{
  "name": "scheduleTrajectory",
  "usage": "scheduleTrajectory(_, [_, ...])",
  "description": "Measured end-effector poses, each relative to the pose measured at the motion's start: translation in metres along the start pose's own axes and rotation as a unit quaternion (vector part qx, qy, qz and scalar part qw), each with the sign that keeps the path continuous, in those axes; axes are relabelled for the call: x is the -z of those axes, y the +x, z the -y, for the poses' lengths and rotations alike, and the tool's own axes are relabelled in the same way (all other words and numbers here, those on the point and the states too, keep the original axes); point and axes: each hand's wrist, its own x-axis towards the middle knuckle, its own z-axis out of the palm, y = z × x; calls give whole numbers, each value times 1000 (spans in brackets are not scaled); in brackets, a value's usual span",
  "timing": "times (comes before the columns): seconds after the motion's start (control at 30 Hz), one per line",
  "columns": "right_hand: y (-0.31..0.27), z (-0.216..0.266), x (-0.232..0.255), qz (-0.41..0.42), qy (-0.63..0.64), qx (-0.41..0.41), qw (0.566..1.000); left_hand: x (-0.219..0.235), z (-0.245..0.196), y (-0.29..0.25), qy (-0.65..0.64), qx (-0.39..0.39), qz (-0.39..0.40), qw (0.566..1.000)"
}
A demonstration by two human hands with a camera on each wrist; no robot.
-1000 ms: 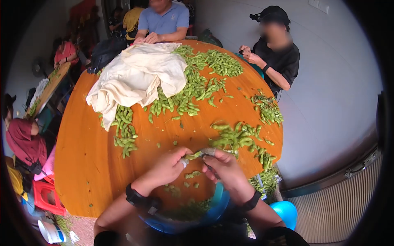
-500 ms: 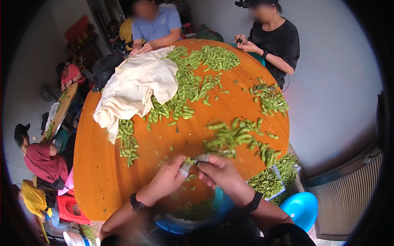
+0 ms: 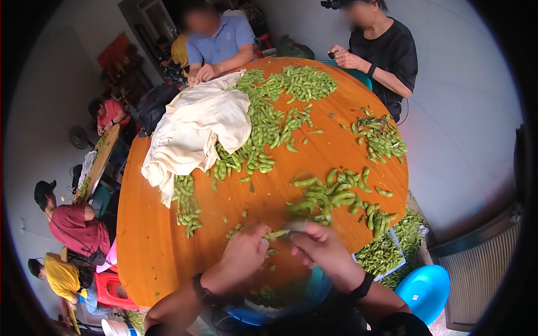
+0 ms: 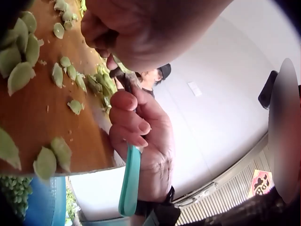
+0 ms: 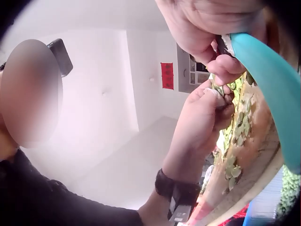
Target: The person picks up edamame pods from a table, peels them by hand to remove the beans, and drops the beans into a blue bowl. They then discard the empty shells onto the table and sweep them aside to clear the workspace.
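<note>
In the head view my left hand (image 3: pixel 244 252) pinches a green soybean pod (image 3: pixel 274 234) between thumb and fingertips, white tape round one finger. Opposite it, my right hand (image 3: pixel 325 252) has its fingertips at the pod's other end. That hand grips a cutting tool with a long teal handle (image 4: pixel 130 183), which sticks out below the curled fingers in the left wrist view. The tool's dark metal end (image 4: pixel 123 74) meets the pod, partly hidden by fingers. Loose green pieces (image 4: pixel 21 77) lie on the wooden table (image 3: pixel 162 257) beneath.
A heap of pods (image 3: pixel 330 193) lies just beyond my hands, with larger piles (image 3: pixel 263 126) and a cream cloth (image 3: pixel 196 123) farther back. Below my hands is a blue basin (image 3: pixel 246 316). People sit around; a blue tub (image 3: pixel 426 294) stands on the floor at right.
The head view has turned, shifting the table to the right. Both hands stay together at the pod, which was tipped up half a second ago and now lies flatter between them.
</note>
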Motion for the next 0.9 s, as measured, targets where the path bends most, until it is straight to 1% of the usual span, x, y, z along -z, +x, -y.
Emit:
scheduleTrajectory(0.03, [0,1,5,-21,-5,11,1000,6,-3,1,13,4,30,999])
scheduleTrajectory(0.07, [-1,1,10,-20,-2,12,1000,11,-5,2,25,9,60,998])
scheduleTrajectory(0.1, [-1,1,16,-31,-19,20,999,17,-4,5,28,9,61,998])
scheduleTrajectory(0.13, [-1,1,23,-43,-36,29,998,23,-1,9,119,-86,13,989])
scheduleTrajectory(0.17, [-1,0,29,-34,-42,43,998,30,2,14,206,-181,-35,961])
scheduleTrajectory(0.2, [-1,1,34,-34,-39,44,998,36,8,23,208,-181,-32,961])
scheduleTrajectory(0.27, [-2,5,40,-73,-47,42,995,44,27,51,240,-112,-40,963])
scheduleTrajectory(0.3, [-1,6,40,-78,-33,40,996,45,37,69,241,-111,-41,963])
scheduleTrajectory(0.33, [-1,8,39,-77,-34,41,996,46,48,88,243,-114,-59,962])
scheduleTrajectory(0.37, [-2,9,36,-75,-63,46,994,45,58,103,245,-118,-77,959])
scheduleTrajectory(0.4, [-3,9,35,-75,-91,51,992,42,65,113,246,-121,-76,959])
scheduleTrajectory(0.43, [-3,9,36,-59,-89,48,993,39,71,122,227,-112,-62,966])
scheduleTrajectory(0.47, [-3,7,37,-62,-87,48,993,37,74,128,208,-102,-46,972])
scheduleTrajectory(0.5, [-2,6,38,-61,-78,55,994,36,75,132,207,-105,-43,972])
scheduleTrajectory(0.57, [-3,4,39,-62,-68,58,994,35,79,134,265,-150,-59,951])
scheduleTrajectory(0.6, [-3,4,38,-63,-76,55,994,34,79,132,263,-148,-56,952])
scheduleTrajectory(0.67, [-2,4,37,-64,-85,52,993,35,72,121,259,-104,-70,958])
scheduleTrajectory(0.7, [-2,5,37,-51,-81,64,993,36,67,112,258,-103,-69,958])
scheduleTrajectory(0.73, [-1,6,36,-38,-78,77,993,36,61,100,133,-66,-78,986])
scheduleTrajectory(0.77, [1,9,33,-41,-78,75,993,34,55,87,5,-28,-84,996])
scheduleTrajectory(0.8, [3,12,28,-41,-86,65,993,28,49,72,-35,-35,-101,994])
scheduleTrajectory(0.87, [8,16,16,-46,-94,51,993,23,28,42,-128,36,-36,991])
scheduleTrajectory(0.9, [12,16,9,-17,-89,48,995,21,22,31,-137,45,-14,989])
